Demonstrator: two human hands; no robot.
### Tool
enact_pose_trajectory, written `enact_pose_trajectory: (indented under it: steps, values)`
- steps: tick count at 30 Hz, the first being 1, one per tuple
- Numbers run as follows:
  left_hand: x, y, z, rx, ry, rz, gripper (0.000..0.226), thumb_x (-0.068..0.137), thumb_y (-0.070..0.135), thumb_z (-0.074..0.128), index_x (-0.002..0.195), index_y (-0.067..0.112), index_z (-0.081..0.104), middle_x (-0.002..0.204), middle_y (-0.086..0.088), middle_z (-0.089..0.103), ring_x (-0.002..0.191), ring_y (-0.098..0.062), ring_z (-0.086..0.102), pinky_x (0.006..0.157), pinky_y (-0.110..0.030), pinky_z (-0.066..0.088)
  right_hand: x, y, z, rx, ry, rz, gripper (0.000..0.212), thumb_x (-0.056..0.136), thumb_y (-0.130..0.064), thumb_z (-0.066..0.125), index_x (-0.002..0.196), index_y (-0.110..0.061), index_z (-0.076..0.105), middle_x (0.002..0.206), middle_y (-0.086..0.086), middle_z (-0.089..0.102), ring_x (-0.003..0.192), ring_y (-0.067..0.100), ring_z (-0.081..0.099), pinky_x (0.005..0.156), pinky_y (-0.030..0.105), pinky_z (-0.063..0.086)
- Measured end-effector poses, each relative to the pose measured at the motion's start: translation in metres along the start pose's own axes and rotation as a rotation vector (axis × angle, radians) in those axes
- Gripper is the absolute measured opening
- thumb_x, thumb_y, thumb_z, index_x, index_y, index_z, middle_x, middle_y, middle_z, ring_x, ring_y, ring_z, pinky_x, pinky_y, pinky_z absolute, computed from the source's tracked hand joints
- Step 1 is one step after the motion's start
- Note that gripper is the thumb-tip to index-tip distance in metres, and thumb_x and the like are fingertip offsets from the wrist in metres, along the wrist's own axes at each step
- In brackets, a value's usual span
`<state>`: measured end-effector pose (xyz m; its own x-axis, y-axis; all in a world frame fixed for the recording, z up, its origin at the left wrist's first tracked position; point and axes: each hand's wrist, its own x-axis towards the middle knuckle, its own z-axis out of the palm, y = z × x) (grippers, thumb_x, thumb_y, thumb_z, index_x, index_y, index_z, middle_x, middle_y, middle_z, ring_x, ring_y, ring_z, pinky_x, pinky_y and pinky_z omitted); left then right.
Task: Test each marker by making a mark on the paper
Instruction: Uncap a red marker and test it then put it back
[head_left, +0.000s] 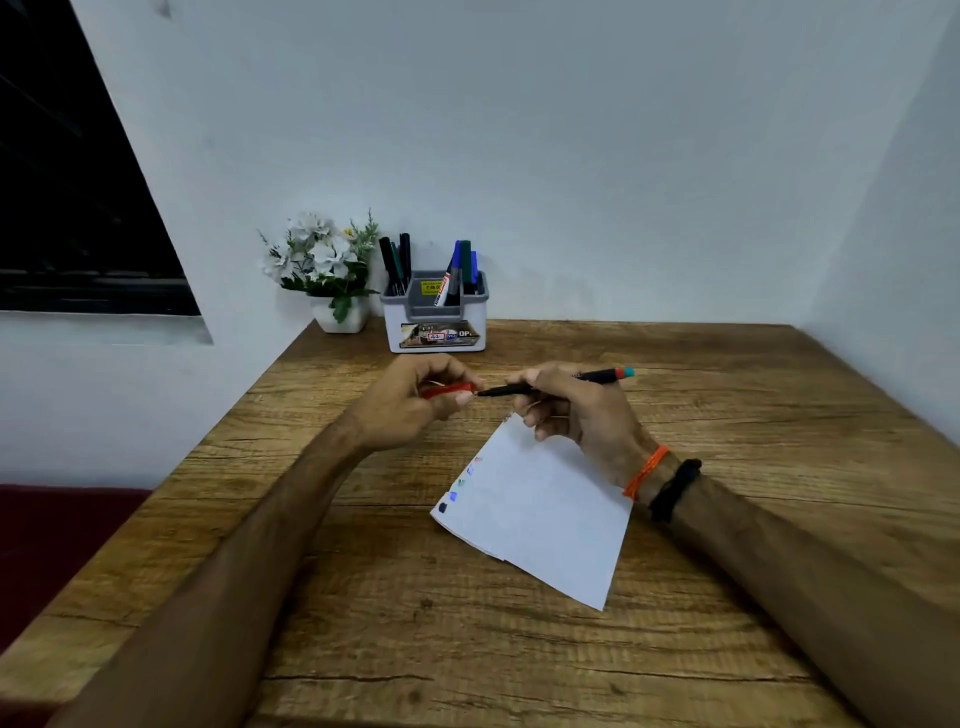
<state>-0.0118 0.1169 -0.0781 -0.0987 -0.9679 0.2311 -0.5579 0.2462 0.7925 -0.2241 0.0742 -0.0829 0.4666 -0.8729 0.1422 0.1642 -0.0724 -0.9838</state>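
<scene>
My right hand (576, 410) grips a slim black marker (597, 378) with a red and teal end, its tip pointing left. My left hand (415, 400) pinches a red cap (449, 389) right at that tip; I cannot tell if cap and tip touch. Both hands hover above the far corner of a white sheet of paper (545, 519), which lies tilted on the wooden table (467, 649). Several small coloured marks (457, 488) run along the paper's left edge. More markers (462, 265) stand in a white and grey holder (436, 322) at the back.
A white pot of artificial flowers (327, 270) stands left of the holder against the wall. The table's left edge runs diagonally, with a dark red seat (52, 545) below it. Walls close in behind and on the right.
</scene>
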Motion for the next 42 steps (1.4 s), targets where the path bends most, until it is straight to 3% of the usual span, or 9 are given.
enact_pose_trajectory:
  steps: [4,6,11,16,19,23,29,36,42]
  values:
    - [-0.001,0.001,0.000,-0.010,0.002,0.011,0.014,0.089,0.010,0.064,0.101,0.017,0.069,0.095,-0.010,0.068,0.076,-0.008,0.060,0.069,-0.022,0.052,0.001,0.002,-0.003,0.028,-0.037,0.014,0.026,0.097,-0.011,0.051,0.102,0.003,0.072,0.078,0.013,0.071,0.060,0.016,0.063,0.052,0.024,0.052]
    - [-0.001,0.001,0.000,-0.010,-0.004,0.016,0.015,0.089,0.010,0.063,0.101,0.017,0.069,0.096,-0.011,0.068,0.076,-0.007,0.059,0.068,-0.021,0.052,0.001,0.002,-0.003,0.051,-0.062,0.024,0.031,0.088,-0.019,0.054,0.101,0.002,0.072,0.078,0.013,0.072,0.060,0.016,0.064,0.052,0.024,0.052]
    - [0.000,0.000,0.000,-0.009,-0.011,-0.004,0.015,0.089,0.011,0.064,0.102,0.017,0.069,0.095,-0.009,0.068,0.084,-0.019,0.061,0.074,-0.032,0.053,0.004,0.003,-0.006,0.074,-0.053,0.004,0.035,0.079,-0.021,0.051,0.097,-0.002,0.074,0.078,0.013,0.072,0.057,0.015,0.064,0.050,0.024,0.052]
    - [0.000,0.002,0.002,-0.002,-0.014,0.002,0.017,0.089,0.012,0.064,0.105,0.013,0.069,0.095,-0.003,0.068,0.082,-0.011,0.061,0.069,-0.024,0.052,0.001,0.004,-0.003,-0.028,-0.054,-0.016,0.017,0.095,-0.007,0.055,0.102,-0.003,0.070,0.090,0.016,0.076,0.056,0.016,0.066,0.049,0.024,0.052]
    - [0.000,0.003,0.003,-0.030,0.010,0.000,0.019,0.087,0.012,0.067,0.106,0.012,0.068,0.097,-0.003,0.069,0.083,-0.010,0.063,0.069,-0.023,0.052,0.000,0.004,0.001,-0.068,-0.042,-0.042,0.007,0.093,-0.010,0.063,0.098,-0.005,0.067,0.090,0.014,0.077,0.053,0.016,0.067,0.048,0.024,0.051]
    - [0.000,0.005,0.003,-0.120,0.047,-0.020,0.019,0.082,0.007,0.070,0.101,0.008,0.067,0.097,-0.006,0.070,0.078,-0.005,0.067,0.066,-0.019,0.053,0.000,0.008,0.000,-0.141,-0.012,-0.080,0.016,0.085,-0.018,0.074,0.097,-0.007,0.075,0.075,0.006,0.074,0.051,0.013,0.061,0.049,0.022,0.051]
    - [-0.002,0.008,0.001,-0.199,0.091,0.014,0.017,0.082,0.008,0.070,0.097,0.003,0.068,0.083,-0.003,0.068,0.067,-0.004,0.063,0.063,-0.017,0.052,0.004,0.008,-0.004,-0.051,-0.030,-0.051,0.016,0.091,-0.015,0.066,0.101,-0.005,0.074,0.084,0.011,0.076,0.055,0.010,0.064,0.052,0.020,0.051]
    - [-0.002,0.008,0.005,-0.256,0.017,-0.065,0.020,0.099,0.012,0.046,0.106,0.000,0.060,0.077,-0.005,0.055,0.068,-0.010,0.053,0.063,-0.021,0.048,0.007,0.014,-0.002,-0.224,-0.044,-0.187,0.010,0.094,-0.011,0.063,0.088,-0.005,0.065,0.066,-0.001,0.067,0.040,0.008,0.048,0.039,0.020,0.041]
    - [-0.001,0.011,0.012,-0.226,0.108,-0.075,0.024,0.103,0.020,0.036,0.093,0.009,0.055,0.069,0.000,0.051,0.061,-0.008,0.046,0.059,-0.022,0.040,0.006,0.016,0.001,-0.197,-0.071,-0.213,0.010,0.097,-0.004,0.057,0.088,0.001,0.058,0.063,0.001,0.059,0.039,0.005,0.042,0.038,0.019,0.035]
